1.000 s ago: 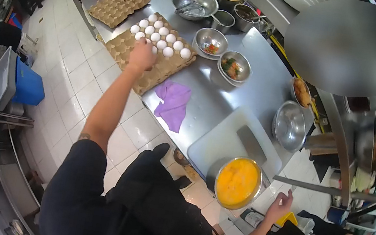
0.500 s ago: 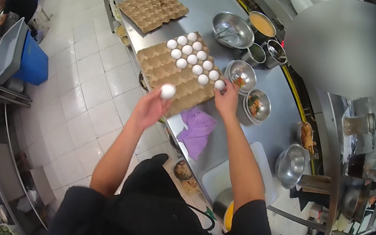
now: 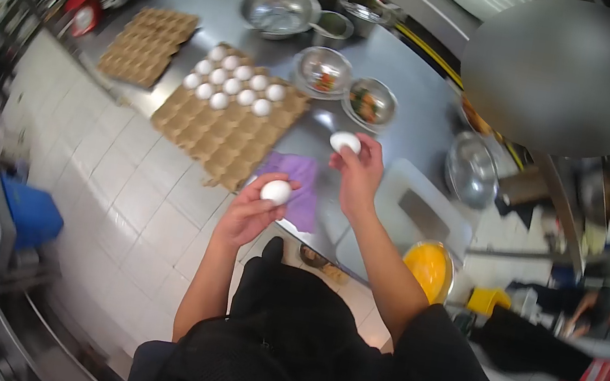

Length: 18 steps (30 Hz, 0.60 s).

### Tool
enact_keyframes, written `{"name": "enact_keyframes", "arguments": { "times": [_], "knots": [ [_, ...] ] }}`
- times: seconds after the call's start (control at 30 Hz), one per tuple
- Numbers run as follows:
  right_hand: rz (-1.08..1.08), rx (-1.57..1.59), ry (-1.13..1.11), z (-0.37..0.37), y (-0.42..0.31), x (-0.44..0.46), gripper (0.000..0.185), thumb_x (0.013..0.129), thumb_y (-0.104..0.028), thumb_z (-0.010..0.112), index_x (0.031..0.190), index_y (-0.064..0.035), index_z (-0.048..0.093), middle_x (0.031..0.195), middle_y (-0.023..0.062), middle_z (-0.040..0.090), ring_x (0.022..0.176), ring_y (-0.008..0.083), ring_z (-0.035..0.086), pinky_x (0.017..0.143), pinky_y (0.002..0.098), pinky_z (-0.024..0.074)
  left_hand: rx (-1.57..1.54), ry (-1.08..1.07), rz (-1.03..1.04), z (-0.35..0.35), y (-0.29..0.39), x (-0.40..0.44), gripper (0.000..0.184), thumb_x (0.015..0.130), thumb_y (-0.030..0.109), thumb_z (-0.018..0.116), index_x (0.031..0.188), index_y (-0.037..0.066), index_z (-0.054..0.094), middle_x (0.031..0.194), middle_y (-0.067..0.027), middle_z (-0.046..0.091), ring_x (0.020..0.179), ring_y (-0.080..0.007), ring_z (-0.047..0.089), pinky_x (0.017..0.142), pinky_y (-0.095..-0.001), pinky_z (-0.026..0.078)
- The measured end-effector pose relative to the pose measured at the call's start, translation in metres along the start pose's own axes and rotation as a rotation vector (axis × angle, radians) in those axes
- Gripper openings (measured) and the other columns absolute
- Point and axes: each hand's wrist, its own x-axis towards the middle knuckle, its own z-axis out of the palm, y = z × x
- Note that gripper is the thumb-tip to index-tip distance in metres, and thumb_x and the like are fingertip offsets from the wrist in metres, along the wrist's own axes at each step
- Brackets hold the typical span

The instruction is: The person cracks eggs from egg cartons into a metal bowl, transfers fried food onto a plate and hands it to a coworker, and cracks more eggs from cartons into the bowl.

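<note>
My left hand is closed around a white egg, beside a purple cloth on the counter's front edge. Between the fingers of my right hand is another white egg, raised over the steel counter near a white cutting board. To the left lies a cardboard egg tray. Several white eggs sit in its far part, and the near cups hold none. Yellow liquid like beaten egg fills a metal container to the right of my right forearm.
A second cardboard tray lies further left, near a red scale. Steel bowls and pots stand along the back, two holding chopped food. An empty-looking metal bowl is at right. A blue bin stands on the floor.
My right hand has lifted an egg out of the tray and moved right with it. My left hand still holds its egg. The view has turned rightward, bringing the yellow liquid into sight.
</note>
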Motion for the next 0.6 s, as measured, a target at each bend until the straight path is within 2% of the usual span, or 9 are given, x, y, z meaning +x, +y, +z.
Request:
{"name": "enact_keyframes", "arguments": {
  "times": [0.03,0.1,0.23,0.37,0.43,0.5,0.53,0.57,0.6],
  "knots": [
    [-0.044,0.058,0.020,-0.026,-0.019,-0.021,0.042,0.087,0.001,0.067,0.126,-0.0036,0.051,0.110,0.0100,0.061,0.087,0.0188,0.065,0.075,0.0334,0.0570,0.235,0.000,-0.092,0.014,-0.009,0.018,0.049,0.093,0.007,0.066,0.139,0.005,0.051,0.138,-0.0169,0.056,0.095,-0.0168,0.061,0.086,-0.0295,0.053],
    [-0.126,0.116,0.091,-0.085,-0.047,-0.051,0.043,0.087,0.005,0.063,0.127,-0.0035,0.051,0.111,0.0120,0.061,0.089,0.0204,0.065,0.078,0.0327,0.0568,0.321,-0.041,-0.248,0.042,-0.040,0.052,0.053,0.089,-0.001,0.067,0.139,0.006,0.052,0.138,-0.0129,0.057,0.103,-0.0153,0.062,0.090,-0.0286,0.053],
    [-0.437,-0.193,0.458,-0.191,-0.111,-0.120,0.047,0.090,0.006,0.055,0.134,-0.0038,0.044,0.115,0.0129,0.057,0.094,0.0209,0.065,0.086,0.0350,0.0571,0.526,-0.295,-0.492,0.098,-0.132,0.093,0.063,0.086,-0.008,0.068,0.145,0.004,0.048,0.137,-0.0099,0.058,0.118,-0.0165,0.060,0.100,-0.0314,0.051],
    [-0.825,-0.301,0.600,-0.178,-0.180,-0.205,0.043,0.100,-0.004,0.051,0.140,-0.0015,0.036,0.122,0.0167,0.053,0.095,0.0201,0.064,0.083,0.0350,0.0572,0.493,-0.415,-0.617,0.141,-0.219,0.088,0.063,0.089,-0.010,0.063,0.148,0.001,0.043,0.134,-0.0110,0.059,0.115,-0.0203,0.064,0.103,-0.0333,0.050],
    [-1.010,-0.364,0.641,-0.190,-0.165,-0.225,0.045,0.101,-0.010,0.053,0.141,0.0003,0.035,0.126,0.0202,0.053,0.091,0.0200,0.063,0.079,0.0338,0.0565,0.678,-0.465,-0.580,0.150,-0.254,0.087,0.061,0.090,-0.009,0.062,0.147,-0.001,0.043,0.134,-0.0114,0.059,0.117,-0.0198,0.063,0.104,-0.0328,0.050],
    [-1.012,-0.667,0.690,-0.240,-0.108,-0.227,0.053,0.097,-0.014,0.061,0.141,0.0033,0.036,0.132,0.0227,0.052,0.096,0.0209,0.061,0.078,0.0291,0.0519,0.690,-0.507,-0.541,0.146,-0.285,0.081,0.060,0.090,-0.009,0.062,0.147,-0.001,0.043,0.134,-0.0117,0.059,0.117,-0.0192,0.063,0.104,-0.0323,0.050],
    [-0.931,-1.194,0.690,-0.247,-0.101,-0.224,0.051,0.095,-0.010,0.065,0.138,0.0035,0.041,0.128,0.0179,0.055,0.101,0.0196,0.060,0.081,0.0279,0.0510,0.711,-0.527,-0.478,0.149,-0.292,0.080,0.059,0.091,-0.009,0.062,0.146,-0.001,0.044,0.134,-0.0120,0.059,0.117,-0.0185,0.062,0.103,-0.0318,0.050],
    [-0.932,-1.189,0.692,-0.251,-0.094,-0.226,0.051,0.095,-0.010,0.065,0.138,0.0035,0.041,0.128,0.0179,0.055,0.101,0.0196,0.060,0.081,0.0279,0.0510,0.716,-0.528,-0.478,0.152,-0.297,0.079,0.059,0.091,-0.009,0.062,0.146,-0.001,0.044,0.134,-0.0120,0.059,0.117,-0.0185,0.062,0.103,-0.0318,0.050],
    [-0.702,-0.951,0.623,-0.253,-0.088,-0.226,0.050,0.094,-0.008,0.065,0.138,0.0033,0.043,0.127,0.0162,0.055,0.103,0.0191,0.060,0.082,0.0273,0.0509,0.757,-0.525,-0.546,0.153,-0.300,0.079,0.058,0.090,-0.009,0.062,0.146,0.000,0.045,0.134,-0.0116,0.059,0.118,-0.0179,0.062,0.103,-0.0314,0.050]
  ]
}}
